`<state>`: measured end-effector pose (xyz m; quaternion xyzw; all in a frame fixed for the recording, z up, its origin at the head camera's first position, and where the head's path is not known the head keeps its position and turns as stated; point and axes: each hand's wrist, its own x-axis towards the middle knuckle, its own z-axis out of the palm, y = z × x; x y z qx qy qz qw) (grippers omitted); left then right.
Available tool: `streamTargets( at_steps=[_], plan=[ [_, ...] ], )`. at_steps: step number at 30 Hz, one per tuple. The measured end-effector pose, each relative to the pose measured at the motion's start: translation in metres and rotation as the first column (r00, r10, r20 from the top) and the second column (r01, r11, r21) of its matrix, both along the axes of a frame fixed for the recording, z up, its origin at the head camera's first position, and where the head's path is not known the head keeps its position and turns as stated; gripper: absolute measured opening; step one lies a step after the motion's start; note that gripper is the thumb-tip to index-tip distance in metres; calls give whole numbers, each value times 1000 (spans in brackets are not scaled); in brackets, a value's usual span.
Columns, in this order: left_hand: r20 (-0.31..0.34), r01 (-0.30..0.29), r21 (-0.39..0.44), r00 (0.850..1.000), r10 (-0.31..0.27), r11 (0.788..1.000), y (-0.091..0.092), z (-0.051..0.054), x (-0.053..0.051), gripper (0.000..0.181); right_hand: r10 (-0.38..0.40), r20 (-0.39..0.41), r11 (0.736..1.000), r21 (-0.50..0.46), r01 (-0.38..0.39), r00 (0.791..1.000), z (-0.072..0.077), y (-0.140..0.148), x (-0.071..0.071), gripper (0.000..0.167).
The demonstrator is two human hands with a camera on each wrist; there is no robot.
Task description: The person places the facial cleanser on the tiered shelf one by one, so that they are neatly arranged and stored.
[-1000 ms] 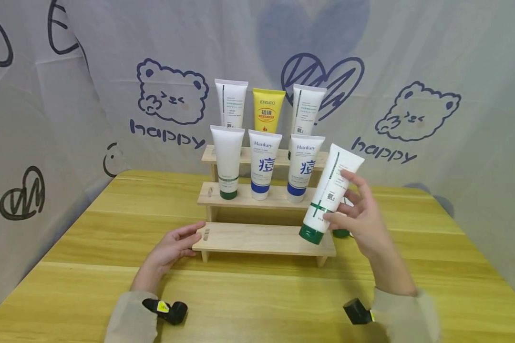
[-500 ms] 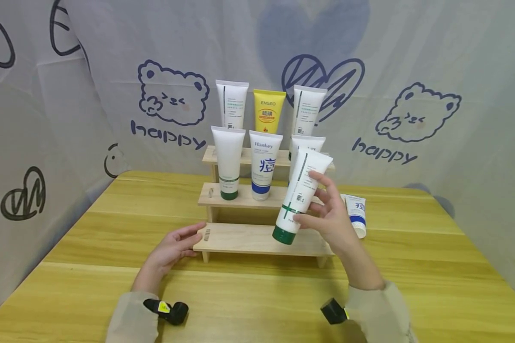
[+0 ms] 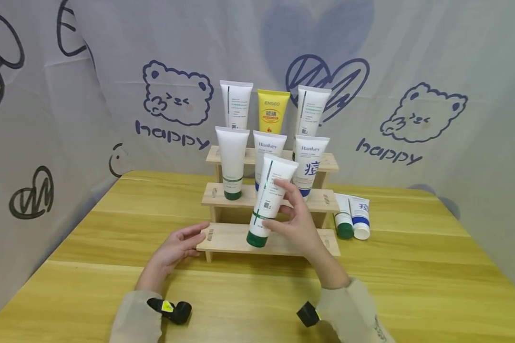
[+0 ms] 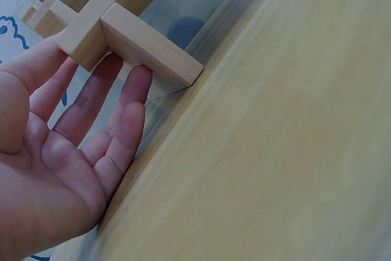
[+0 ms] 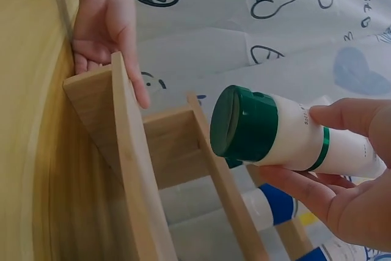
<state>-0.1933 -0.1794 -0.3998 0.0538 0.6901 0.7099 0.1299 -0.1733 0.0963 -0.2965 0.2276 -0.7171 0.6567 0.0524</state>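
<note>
My right hand [image 3: 298,224] pinches a white squeeze tube with a green cap [image 3: 269,200], thumb on one side and fingers on the other. Tilted, cap down, the tube hangs over the bottom step of a wooden three-step rack [image 3: 227,243]; the right wrist view shows its green cap [image 5: 244,123] apart from the wood. At the rack's left end, my left hand [image 3: 178,250] touches the bottom step with fairly straight fingers [image 4: 85,99]. Behind the held tube, a Hankey tube [image 3: 269,140] is partly hidden on the middle step.
A white tube with a green cap [image 3: 232,157] and another Hankey tube [image 3: 311,159] stand on the middle step. The top step bears a yellow tube [image 3: 272,110] between two white tubes [image 3: 236,102]. Right of the rack, two tubes [image 3: 360,216] lie on the table [image 3: 412,267].
My right hand has carried the green-capped tube leftward across the front of the rack, uncovering the right Hankey tube and the lying tubes. The left hand stays at the rack's end.
</note>
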Motion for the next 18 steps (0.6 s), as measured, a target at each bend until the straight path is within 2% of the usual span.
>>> streamTargets(
  at_steps=[6,18],
  plan=[
    [5,-4,7,1000,4,1000,0,0,-1,51,21,-87,1000,-20,-22,996,-8,-13,-4,74],
    [6,-18,7,1000,18,1000,0,0,-1,51,3,-123,1000,-4,-4,992,-18,-33,-11,73]
  ],
)
